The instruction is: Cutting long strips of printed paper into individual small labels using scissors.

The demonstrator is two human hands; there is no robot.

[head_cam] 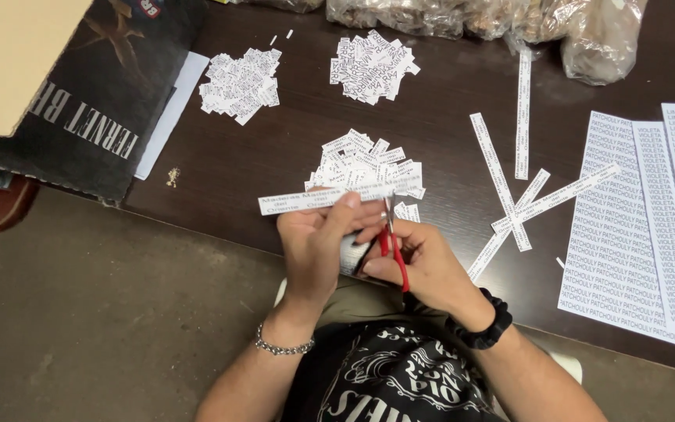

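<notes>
Clearly, a long narrow strip of white printed paper (pixel 323 200) is pinched between thumb and fingers of the left hand (pixel 316 238) and held level, just above the near edge of the dark brown wooden table (pixel 447 101). A pair of red-handled scissors (pixel 391 238) is gripped by the right hand (pixel 423 266), fingers closed through the handles, and the blades are set at the strip near its right end. Just beyond the hands a small heap of cut white paper slips (pixel 369 166) is seen, and two more heaps (pixel 240 82) lie farther away. To the right, several loose long strips (pixel 509 203) are crossed over each other, and printed white sheets (pixel 634 227) reach the right table edge. A black cardboard box (pixel 95 117) overhangs the left edge. Bare table is left between the heaps and the strips.
</notes>
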